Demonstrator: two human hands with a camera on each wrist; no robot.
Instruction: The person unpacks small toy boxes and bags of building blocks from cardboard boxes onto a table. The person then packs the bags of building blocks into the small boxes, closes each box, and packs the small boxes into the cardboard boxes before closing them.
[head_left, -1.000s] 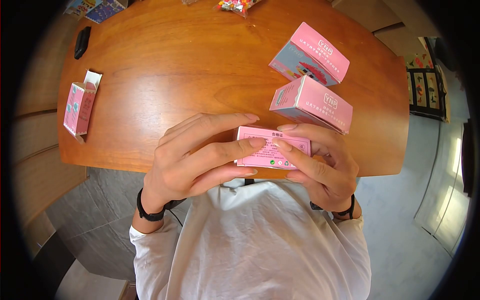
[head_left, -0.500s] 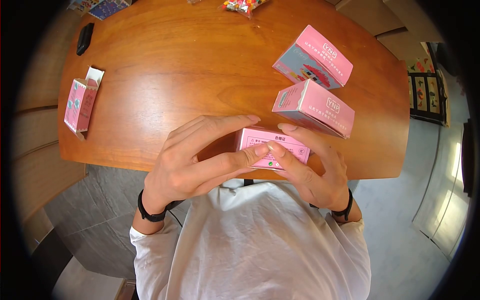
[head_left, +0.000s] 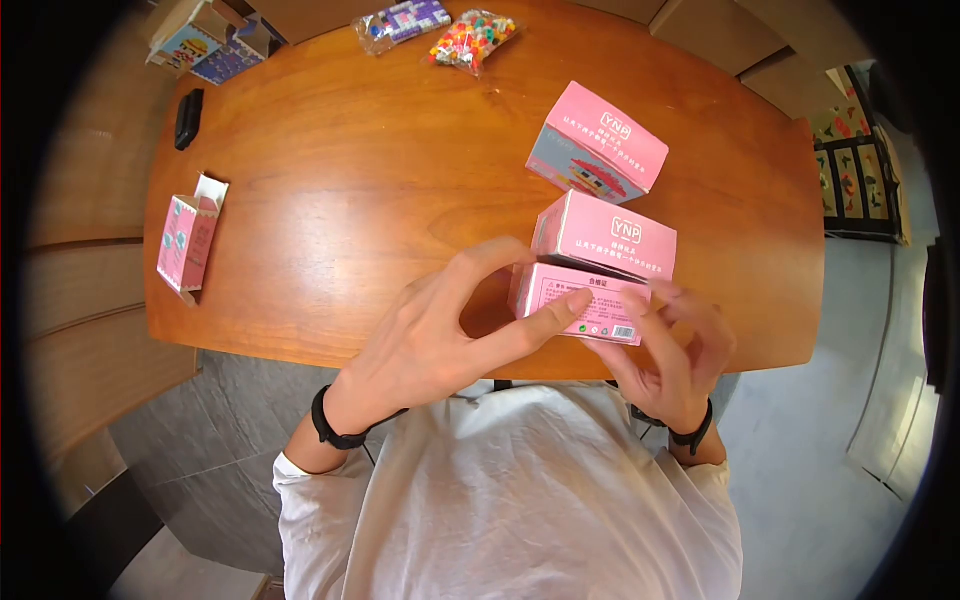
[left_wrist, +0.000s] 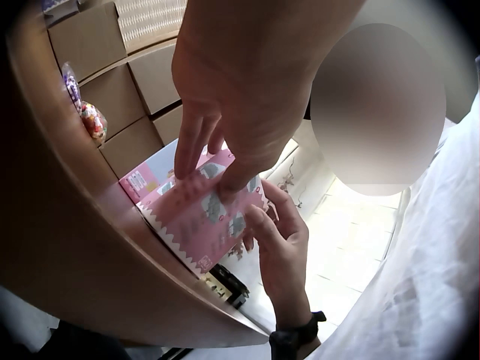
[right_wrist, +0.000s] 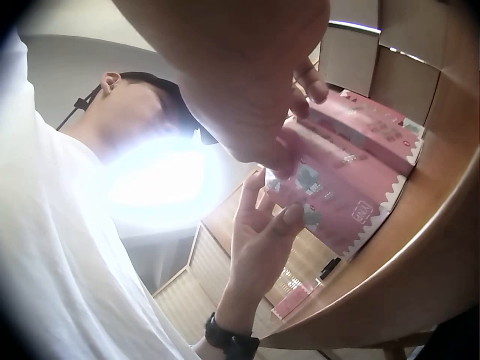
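Observation:
A small pink carton [head_left: 610, 322] with printed text and a barcode on its upper end stands at the near table edge, held between both hands. My left hand [head_left: 430, 340] grips its left end, thumb on the printed face and a finger reaching to the far side. My right hand [head_left: 670, 365] holds the right end, its fingers partly blurred. Right behind the carton is a second pink YNP box [head_left: 612, 236], close against it. Beyond that stands a third pink YNP box [head_left: 600, 135], turned at an angle and showing a picture on its side.
On the table's left lies a pink box [head_left: 187, 245] with its flap up. A black object [head_left: 188, 118] is behind it. At the back are a bag of colourful beads [head_left: 473, 42], a purple packet [head_left: 418, 18] and a blue printed box [head_left: 232, 62].
Both hands have moved the carton to the right, up beside the second pink box. The left thumb has slid across its printed face. The head view has shifted, showing more of the back.

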